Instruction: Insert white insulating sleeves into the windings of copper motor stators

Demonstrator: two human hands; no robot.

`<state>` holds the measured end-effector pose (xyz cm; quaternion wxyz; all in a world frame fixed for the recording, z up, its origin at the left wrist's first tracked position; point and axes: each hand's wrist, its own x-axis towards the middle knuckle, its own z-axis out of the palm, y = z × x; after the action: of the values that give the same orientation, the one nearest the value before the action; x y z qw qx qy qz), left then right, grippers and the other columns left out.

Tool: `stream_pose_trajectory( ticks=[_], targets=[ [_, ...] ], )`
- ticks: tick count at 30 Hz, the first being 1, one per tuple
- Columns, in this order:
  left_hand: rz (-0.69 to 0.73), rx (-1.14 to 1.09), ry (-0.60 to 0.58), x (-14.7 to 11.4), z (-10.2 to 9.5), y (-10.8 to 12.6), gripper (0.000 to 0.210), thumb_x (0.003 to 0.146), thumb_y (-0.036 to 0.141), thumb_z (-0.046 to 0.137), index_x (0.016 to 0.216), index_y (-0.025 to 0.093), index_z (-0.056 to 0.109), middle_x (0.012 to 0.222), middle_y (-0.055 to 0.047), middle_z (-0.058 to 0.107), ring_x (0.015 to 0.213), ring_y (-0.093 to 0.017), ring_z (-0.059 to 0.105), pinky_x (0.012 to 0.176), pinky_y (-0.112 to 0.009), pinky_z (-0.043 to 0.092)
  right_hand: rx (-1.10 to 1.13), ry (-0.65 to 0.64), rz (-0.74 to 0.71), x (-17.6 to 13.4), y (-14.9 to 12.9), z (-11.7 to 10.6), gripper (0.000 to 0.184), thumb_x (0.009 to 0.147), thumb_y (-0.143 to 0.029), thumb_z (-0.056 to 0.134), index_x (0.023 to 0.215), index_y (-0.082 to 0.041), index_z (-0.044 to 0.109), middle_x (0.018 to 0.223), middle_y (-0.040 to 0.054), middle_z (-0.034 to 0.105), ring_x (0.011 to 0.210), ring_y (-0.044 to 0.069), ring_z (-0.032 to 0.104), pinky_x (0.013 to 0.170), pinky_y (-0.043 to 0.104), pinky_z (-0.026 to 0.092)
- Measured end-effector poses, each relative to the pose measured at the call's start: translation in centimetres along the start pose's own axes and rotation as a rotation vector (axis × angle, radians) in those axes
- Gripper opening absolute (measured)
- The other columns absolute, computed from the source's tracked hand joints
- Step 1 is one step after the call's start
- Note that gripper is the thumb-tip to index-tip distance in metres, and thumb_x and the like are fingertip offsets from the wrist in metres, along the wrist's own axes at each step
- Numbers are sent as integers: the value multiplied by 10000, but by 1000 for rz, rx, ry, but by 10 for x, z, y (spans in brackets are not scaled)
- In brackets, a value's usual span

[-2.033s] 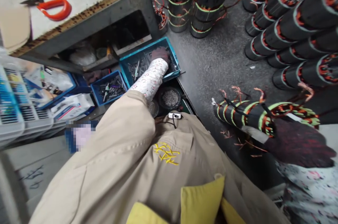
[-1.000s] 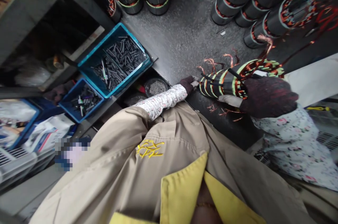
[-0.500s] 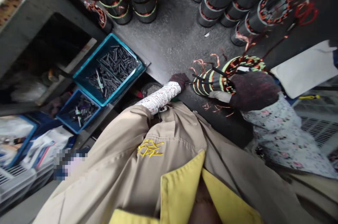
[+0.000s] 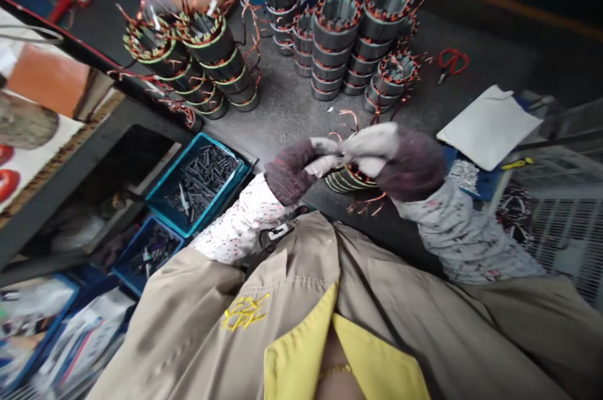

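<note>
A motor stator (image 4: pixel 349 181) with pale green insulation and loose copper wire ends lies on the dark bench in front of me. Above it both of my gloved hands meet with their fingertips together. My left hand (image 4: pixel 300 166) is pinched closed at the stator's left. From the right comes my right hand (image 4: pixel 404 158), closed too, its pale fingers covering much of the winding. Whatever sits between the fingertips is hidden and blurred. A few copper strands stick up behind the fingers and others hang out below the stator.
Stacked stators (image 4: pixel 335 42) stand at the back, with another group (image 4: pixel 214 61) at back left. Left of my hands, a teal bin (image 4: pixel 162 196) holds short black tubes; a blue bin (image 4: pixel 125 268) adjoins it. Red-handled scissors (image 4: pixel 453 62) and a white sheet (image 4: pixel 490 127) lie right.
My right hand has come off the stator's side and moved in over it. My left hand has risen to meet it. My view has tilted up, showing more of the bench.
</note>
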<state>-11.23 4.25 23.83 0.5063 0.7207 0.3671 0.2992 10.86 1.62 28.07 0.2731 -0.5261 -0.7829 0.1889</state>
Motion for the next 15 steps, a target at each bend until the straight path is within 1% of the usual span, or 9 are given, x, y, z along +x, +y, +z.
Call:
stream_pose_trajectory(
  ticks=[2,3,4,5,7,10,12,13,15],
  targets=[
    [45,61,115,0,1,10,352,1005,377,576,1339,280,631,1269,-68,738,1106,-192,734,969,-356,626,161,262,233,-7,11,-22,216,932,-329,686,1085,-212,784,1098,64,791,1033,222,745,977,405,621],
    [101,126,178,2,2,12,375,994,391,607,1351,278,627,1304,-73,720,1158,-202,716,1016,-369,609,218,333,342,-11,18,-32,224,900,-335,726,1061,-193,788,1080,78,796,1012,231,750,972,419,621],
    [164,197,220,5,3,12,399,974,409,649,1348,269,635,1332,-81,704,1215,-217,691,1069,-382,583,240,334,434,-14,25,-40,226,860,-330,763,1036,-191,793,1052,77,802,989,235,755,965,425,621],
    [219,264,234,9,4,10,424,949,427,694,1335,256,651,1345,-89,695,1255,-232,669,1109,-391,557,237,264,482,-16,33,-46,240,827,-318,786,1034,-197,796,1029,69,805,968,238,759,952,427,623],
    [245,350,189,17,11,4,438,925,439,736,1304,226,680,1314,-99,706,1239,-248,670,1110,-389,543,127,80,434,-14,44,-50,325,800,-296,789,1115,-214,790,1052,57,803,973,243,754,938,425,621],
    [93,378,39,29,24,-8,282,981,399,667,1173,205,736,1117,-74,763,1041,-224,725,965,-352,581,-251,-174,147,2,50,-41,492,824,-341,779,1295,-205,731,1278,99,745,1130,291,703,978,447,583],
    [7,374,-1,33,32,-15,214,1001,361,628,1083,202,744,1006,-54,767,951,-207,725,883,-327,579,-491,-337,-29,15,50,-30,413,888,-378,727,1251,-182,754,1295,137,726,1185,339,664,996,481,543],
    [-12,372,2,34,35,-18,196,998,347,623,1057,199,739,977,-49,763,924,-202,721,851,-318,574,-551,-404,-67,20,50,-23,363,926,-386,686,1203,-169,774,1261,154,732,1181,354,658,985,491,531],
    [-16,367,26,35,39,-22,181,989,336,622,1031,191,723,946,-43,755,880,-193,708,802,-306,562,-568,-434,-32,25,55,-11,331,980,-366,605,1124,-139,798,1177,169,745,1148,354,664,964,485,517]
  ],
)
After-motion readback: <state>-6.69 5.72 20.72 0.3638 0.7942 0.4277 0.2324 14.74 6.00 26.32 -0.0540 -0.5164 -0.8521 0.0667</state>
